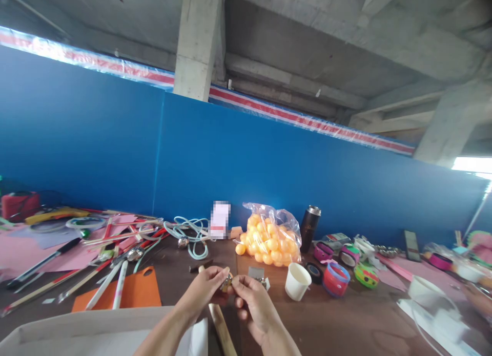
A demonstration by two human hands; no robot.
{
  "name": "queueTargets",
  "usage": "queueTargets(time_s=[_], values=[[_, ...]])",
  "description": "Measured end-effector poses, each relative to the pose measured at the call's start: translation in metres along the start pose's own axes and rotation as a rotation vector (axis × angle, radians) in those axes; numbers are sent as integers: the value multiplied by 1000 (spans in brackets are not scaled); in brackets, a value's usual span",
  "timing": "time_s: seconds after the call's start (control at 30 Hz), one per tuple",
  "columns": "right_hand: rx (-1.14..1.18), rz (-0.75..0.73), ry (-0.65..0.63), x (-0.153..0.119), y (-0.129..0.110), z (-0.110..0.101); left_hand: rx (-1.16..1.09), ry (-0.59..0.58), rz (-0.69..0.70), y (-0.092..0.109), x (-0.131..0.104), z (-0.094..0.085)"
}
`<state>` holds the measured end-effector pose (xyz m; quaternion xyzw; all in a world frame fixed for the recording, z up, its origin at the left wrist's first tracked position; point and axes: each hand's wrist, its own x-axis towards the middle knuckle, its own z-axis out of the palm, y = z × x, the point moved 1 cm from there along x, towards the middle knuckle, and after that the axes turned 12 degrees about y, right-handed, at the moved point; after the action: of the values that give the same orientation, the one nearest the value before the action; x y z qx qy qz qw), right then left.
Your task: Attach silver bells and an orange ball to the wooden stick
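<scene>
Both hands meet low in the middle of the view, above the brown table [326, 320]. My left hand [205, 289] is closed around a small shiny metallic piece [227, 281], too small to name. My right hand [251, 299] pinches at the same spot, its thumb and forefinger beside the piece; what it grips is hidden. Below the hands lies a wooden stick [222, 330]. A white paper cup [298, 281] stands to the right of my right hand.
Behind the hands sit a clear bag of orange balls [271, 238] and a black bottle [309, 228]. A white box [96, 330] is at the front left, near orange card [142, 289] and scattered sticks. Red container [335, 280] stands at right; a blue partition [249, 161] rises behind.
</scene>
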<state>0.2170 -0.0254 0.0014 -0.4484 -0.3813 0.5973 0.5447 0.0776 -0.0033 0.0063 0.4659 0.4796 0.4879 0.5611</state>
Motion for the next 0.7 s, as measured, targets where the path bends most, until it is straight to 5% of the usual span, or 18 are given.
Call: queueTargets(time_s=[0.7], values=[[-268, -165, 80, 0, 1, 2, -3, 37, -4, -2, 1, 1]])
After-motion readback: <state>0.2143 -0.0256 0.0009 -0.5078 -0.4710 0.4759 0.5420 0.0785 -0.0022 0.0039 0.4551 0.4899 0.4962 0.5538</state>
